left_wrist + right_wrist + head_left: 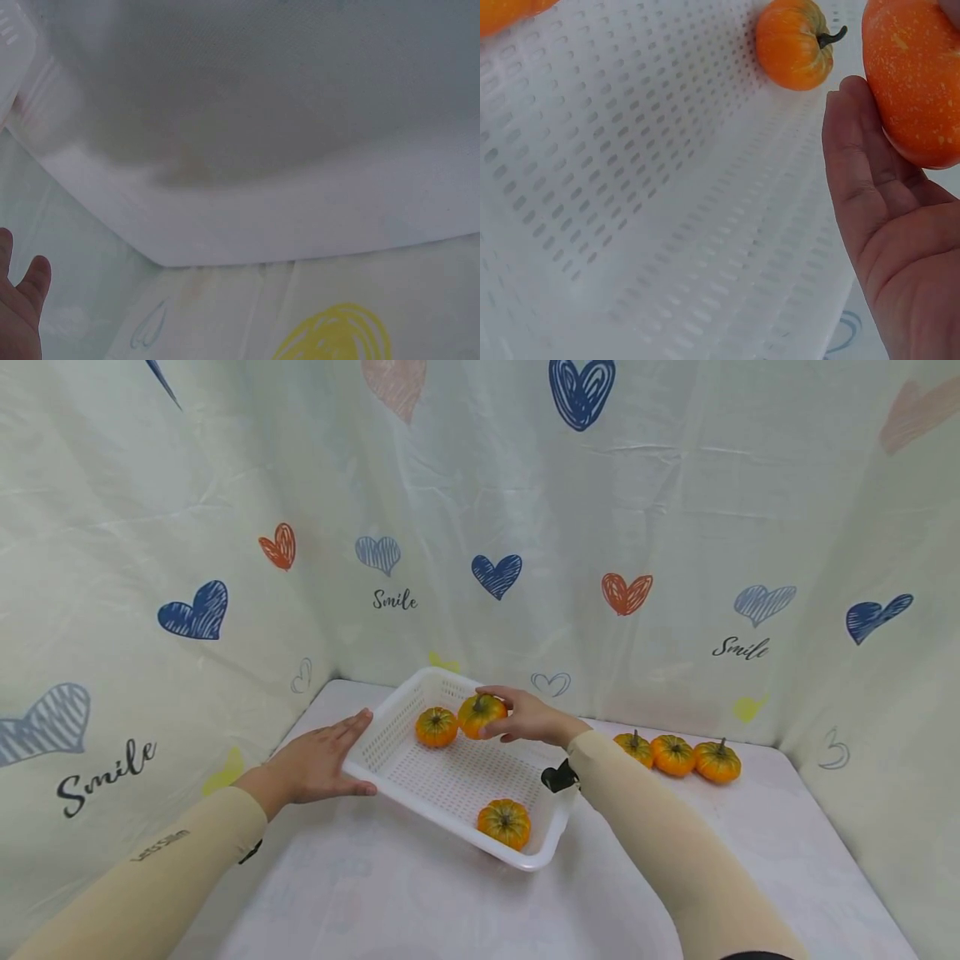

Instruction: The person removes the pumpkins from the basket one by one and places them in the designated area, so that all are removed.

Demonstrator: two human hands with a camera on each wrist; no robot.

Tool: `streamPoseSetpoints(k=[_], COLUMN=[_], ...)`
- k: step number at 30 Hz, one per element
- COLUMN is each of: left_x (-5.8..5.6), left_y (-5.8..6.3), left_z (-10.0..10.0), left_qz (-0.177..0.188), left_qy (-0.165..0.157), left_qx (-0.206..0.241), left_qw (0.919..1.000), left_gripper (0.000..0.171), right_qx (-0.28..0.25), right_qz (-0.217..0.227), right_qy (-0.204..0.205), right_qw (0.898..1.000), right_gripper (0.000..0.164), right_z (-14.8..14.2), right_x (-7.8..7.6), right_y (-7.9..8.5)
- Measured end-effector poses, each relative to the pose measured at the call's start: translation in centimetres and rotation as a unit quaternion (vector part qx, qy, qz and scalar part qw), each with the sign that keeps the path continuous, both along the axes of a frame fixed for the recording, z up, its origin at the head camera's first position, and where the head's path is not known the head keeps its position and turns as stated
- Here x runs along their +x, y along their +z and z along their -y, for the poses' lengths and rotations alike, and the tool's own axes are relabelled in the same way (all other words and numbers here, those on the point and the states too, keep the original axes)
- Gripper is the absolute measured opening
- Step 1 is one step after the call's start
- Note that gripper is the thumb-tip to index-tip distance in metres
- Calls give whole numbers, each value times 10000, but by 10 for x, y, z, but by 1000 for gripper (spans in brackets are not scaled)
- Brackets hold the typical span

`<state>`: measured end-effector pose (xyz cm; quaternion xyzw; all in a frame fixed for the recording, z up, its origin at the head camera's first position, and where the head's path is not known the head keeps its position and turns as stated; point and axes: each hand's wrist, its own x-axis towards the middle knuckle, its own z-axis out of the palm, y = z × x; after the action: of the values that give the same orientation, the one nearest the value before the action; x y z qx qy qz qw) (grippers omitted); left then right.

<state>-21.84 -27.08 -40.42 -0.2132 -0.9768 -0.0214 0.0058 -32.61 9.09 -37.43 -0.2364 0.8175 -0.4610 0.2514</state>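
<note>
A white perforated plastic basket (pixel 450 777) sits at an angle on the table. My left hand (pixel 318 764) rests against its left end, fingers extended and thumb spread along the near corner; only part of that hand (pixel 19 315) enters the left wrist view. Over the basket's back side, my right hand (pixel 536 717) holds a small orange pumpkin (pixel 474 717) between thumb and fingers. Beside it, a second pumpkin (pixel 436 727) lies inside at the back; the right wrist view shows this pumpkin (pixel 791 45) with a dark stem. A third pumpkin (pixel 504 824) lies in the near right corner.
Three more pumpkins (pixel 672 755) stand in a row on the table to the right, the leftmost partly behind my right sleeve (pixel 637 818). A white cloth covers the table (pixel 360 893). Curtains (pixel 525 643) printed with hearts hang close behind and at both sides.
</note>
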Motion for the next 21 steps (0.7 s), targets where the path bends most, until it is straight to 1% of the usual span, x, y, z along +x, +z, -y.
streamPoseSetpoints(k=[6,11,17,21], left_x=[0,0,-1,-1], left_y=[-2,-2,-2,-1], left_z=[0,0,1,0], left_qz=[12,-6,-8,-28], left_qy=[59,61,24,2], left_qx=[-1,-23,-33,-42], left_qw=[10000,10000,10000,10000], left_gripper=[122,123,122,123], right_qx=[-177,-378,-510,-533], right_qz=[-84,-210,-331,-495], right_qy=[-25,-35,-201,-277], right_qw=[9998,9991,9979,9970], right_gripper=[80,79,79,78], right_z=[-10,-22,-35,-45], right_x=[2,4,7,10], right_y=[8,18,26,30])
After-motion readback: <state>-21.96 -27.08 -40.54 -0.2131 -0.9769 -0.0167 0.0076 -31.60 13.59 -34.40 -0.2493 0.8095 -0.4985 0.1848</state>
